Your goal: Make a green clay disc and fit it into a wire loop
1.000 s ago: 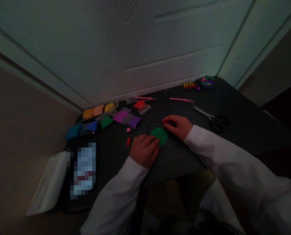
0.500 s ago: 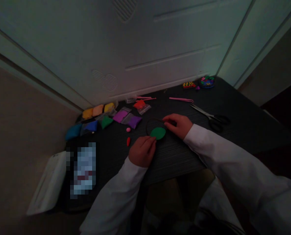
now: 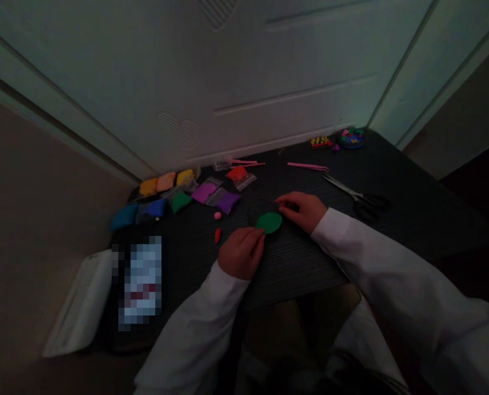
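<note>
A flat green disc [image 3: 270, 222], looking like modelling clay, lies over the dark table in front of me. My left hand [image 3: 241, 253] pinches its near left edge between thumb and fingers. A thin dark loop, like a cord or strip [image 3: 249, 207], curves behind the disc and shows only faintly. My right hand [image 3: 305, 211] is closed in a pinch on the loop's right end, close to the disc's right edge. Left of the disc are a small pink ball [image 3: 217, 216] and a short red piece [image 3: 217, 235].
Clay bags, including a purple one [image 3: 228, 202] and a blue one [image 3: 154, 208], line the back left. Pink tweezers [image 3: 308, 166] and black-handled scissors [image 3: 353, 195] lie right. A colourful dish [image 3: 351, 138] stands far right. A blurred-out screen [image 3: 141, 282] is at left.
The view has shifted slightly, and the picture is darker. Both hands keep their pinches, with the green disc and dark loop almost unmoved between them.
</note>
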Demonstrator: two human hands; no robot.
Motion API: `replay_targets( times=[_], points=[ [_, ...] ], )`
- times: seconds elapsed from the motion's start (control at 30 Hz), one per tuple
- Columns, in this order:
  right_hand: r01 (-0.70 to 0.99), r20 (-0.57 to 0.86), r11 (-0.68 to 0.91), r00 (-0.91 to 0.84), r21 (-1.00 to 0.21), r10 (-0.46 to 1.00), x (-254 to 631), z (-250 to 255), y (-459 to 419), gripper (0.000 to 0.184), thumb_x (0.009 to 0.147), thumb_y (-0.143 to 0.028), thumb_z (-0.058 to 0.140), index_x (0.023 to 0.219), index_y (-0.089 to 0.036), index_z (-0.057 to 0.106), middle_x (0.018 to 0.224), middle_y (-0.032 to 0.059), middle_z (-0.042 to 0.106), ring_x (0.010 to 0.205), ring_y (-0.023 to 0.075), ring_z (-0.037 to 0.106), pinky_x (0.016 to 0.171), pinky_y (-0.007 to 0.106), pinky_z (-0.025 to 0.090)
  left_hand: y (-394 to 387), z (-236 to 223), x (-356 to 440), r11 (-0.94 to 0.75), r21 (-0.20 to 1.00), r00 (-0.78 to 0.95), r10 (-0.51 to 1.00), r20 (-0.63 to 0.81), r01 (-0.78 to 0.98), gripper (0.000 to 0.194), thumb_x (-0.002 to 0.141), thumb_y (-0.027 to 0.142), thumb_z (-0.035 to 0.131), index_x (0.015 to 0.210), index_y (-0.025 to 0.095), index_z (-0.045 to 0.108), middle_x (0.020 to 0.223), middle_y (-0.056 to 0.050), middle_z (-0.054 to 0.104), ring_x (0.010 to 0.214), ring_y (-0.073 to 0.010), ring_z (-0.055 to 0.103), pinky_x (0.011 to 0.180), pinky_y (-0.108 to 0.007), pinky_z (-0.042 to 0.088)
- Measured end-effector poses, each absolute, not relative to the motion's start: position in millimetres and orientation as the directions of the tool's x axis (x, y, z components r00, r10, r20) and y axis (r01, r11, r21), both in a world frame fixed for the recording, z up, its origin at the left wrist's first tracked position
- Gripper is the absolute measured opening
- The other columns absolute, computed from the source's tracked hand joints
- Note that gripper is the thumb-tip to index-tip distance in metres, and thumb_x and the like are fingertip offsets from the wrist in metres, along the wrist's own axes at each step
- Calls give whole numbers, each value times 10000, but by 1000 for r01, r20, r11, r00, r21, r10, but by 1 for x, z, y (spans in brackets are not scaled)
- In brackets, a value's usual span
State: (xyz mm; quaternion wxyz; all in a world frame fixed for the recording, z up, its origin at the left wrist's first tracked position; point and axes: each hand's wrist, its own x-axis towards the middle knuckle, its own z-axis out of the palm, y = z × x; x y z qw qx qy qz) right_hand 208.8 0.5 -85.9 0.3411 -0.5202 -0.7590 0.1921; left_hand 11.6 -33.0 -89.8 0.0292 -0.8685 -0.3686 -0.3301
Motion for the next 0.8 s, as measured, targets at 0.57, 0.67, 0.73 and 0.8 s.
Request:
replay_targets(
  times=[0.57, 0.67, 0.73, 0.8],
  points=[
    [765, 284, 299, -158, -570, 946, 206, -86, 3, 241, 759, -314, 447, 911, -182, 580, 814, 27, 598, 713, 120, 526, 662, 249, 402, -33, -90, 14, -786, 176, 651, 596, 470, 592, 209, 731, 192, 472, 916, 146, 558, 879, -64, 586, 829, -159, 495, 755, -311, 431],
    [832, 238, 258, -157, -490, 958, 204, -84, 6, 300, 772, -392, 403, 929, -217, 588, 894, 35, 596, 813, 161, 518, 717, 304, 374, -32, -89, 14, -789, 165, 663, 593, 458, 592, 217, 735, 193, 465, 926, 144, 556, 882, -63, 588, 827, -162, 491, 753, -313, 428],
    [867, 209, 229, -149, -442, 967, 200, -83, 7, 324, 761, -444, 395, 915, -244, 598, 930, 36, 585, 871, 192, 501, 738, 346, 349, -32, -89, 14, -790, 153, 672, 591, 447, 593, 234, 737, 199, 463, 946, 143, 553, 893, -61, 589, 831, -163, 488, 761, -314, 422],
    [886, 188, 201, -132, -418, 973, 197, -83, 8, 323, 742, -468, 412, 895, -259, 606, 935, 34, 580, 891, 209, 492, 742, 370, 329, -33, -89, 14, -787, 135, 679, 594, 432, 602, 260, 740, 208, 461, 979, 149, 543, 922, -57, 589, 842, -165, 482, 778, -317, 411]
  ],
)
